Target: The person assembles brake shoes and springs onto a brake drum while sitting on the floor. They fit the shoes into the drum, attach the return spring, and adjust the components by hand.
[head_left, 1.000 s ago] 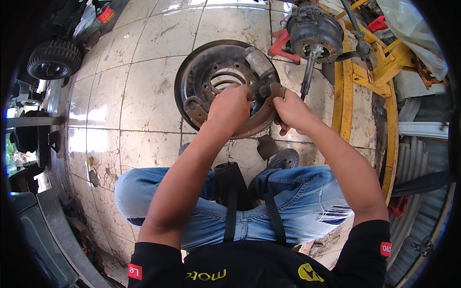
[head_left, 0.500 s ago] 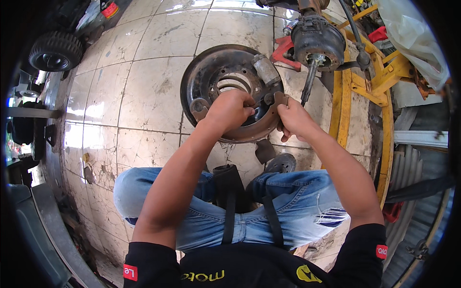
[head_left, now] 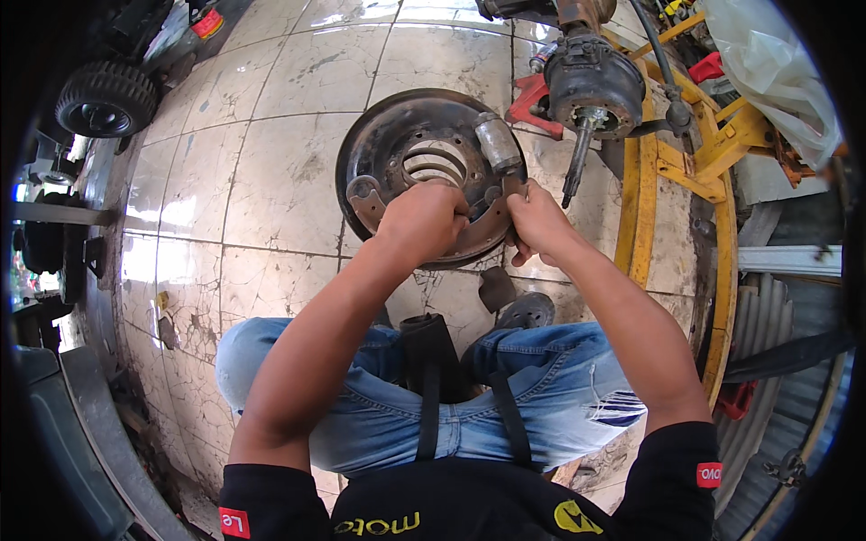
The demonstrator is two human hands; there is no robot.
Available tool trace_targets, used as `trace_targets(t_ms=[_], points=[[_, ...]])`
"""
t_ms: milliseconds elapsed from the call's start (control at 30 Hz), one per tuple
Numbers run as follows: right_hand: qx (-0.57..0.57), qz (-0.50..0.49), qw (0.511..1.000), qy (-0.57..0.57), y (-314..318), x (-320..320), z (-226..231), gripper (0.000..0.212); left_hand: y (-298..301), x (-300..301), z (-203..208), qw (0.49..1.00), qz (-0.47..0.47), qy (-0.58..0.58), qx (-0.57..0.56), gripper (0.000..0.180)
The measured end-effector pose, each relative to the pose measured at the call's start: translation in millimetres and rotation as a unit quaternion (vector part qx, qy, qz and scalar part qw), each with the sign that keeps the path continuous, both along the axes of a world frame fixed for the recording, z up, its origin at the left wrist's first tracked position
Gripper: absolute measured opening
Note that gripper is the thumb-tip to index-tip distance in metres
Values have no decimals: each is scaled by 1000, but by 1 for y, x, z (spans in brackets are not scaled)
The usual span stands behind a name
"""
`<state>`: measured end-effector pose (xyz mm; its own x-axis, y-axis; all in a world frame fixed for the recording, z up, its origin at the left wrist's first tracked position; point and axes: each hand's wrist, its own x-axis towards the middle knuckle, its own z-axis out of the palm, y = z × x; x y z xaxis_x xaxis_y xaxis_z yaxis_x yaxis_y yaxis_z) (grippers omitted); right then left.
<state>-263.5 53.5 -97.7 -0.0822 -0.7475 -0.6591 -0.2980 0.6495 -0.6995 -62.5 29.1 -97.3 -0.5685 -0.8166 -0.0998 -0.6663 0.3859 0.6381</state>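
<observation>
A round dark brake backing plate (head_left: 374, 131) lies on the tiled floor in front of me. A cylindrical grey metal wheel cylinder (head_left: 498, 144) sits at its right side. Along the plate's near edge runs a curved brown brake shoe (head_left: 483, 236). My left hand (head_left: 422, 221) is closed over the shoe's middle, its fingertips partly hidden. At the shoe's right end, just below the cylinder, my right hand (head_left: 539, 224) pinches it between thumb and fingers. The shoe's left end (head_left: 365, 204) shows beyond my left hand, over the plate.
A dark curved piece (head_left: 496, 288) lies near my shoe (head_left: 527, 312). To the right stand a yellow metal frame (head_left: 642, 198), a red stand (head_left: 532, 104) and an axle hub with a protruding shaft (head_left: 579, 158). A wheel with a knobbly tyre (head_left: 106, 97) is at far left.
Both hands have shifted slightly left with the brake shoe. Its right end now lies closer under the wheel cylinder, and more of its left end shows over the plate.
</observation>
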Motion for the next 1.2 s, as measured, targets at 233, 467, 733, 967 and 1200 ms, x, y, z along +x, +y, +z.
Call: trace_targets(t_ms=[233,467,733,967,1200], points=[[24,-13,999,-22,3,-4,2,38,6,0,-4,999,41,14,-6,22],[21,-48,997,-50,11,-2,6,41,8,3,-6,999,41,-1,-4,23],[55,-55,993,-91,12,-11,-2,39,8,-6,-4,997,46,-55,-14,23],[46,-66,994,-74,13,-11,-1,40,2,-9,-3,995,19,-87,-32,23],[-41,-52,996,-59,17,-6,0,42,2,-5,-1,996,36,-79,-31,22]])
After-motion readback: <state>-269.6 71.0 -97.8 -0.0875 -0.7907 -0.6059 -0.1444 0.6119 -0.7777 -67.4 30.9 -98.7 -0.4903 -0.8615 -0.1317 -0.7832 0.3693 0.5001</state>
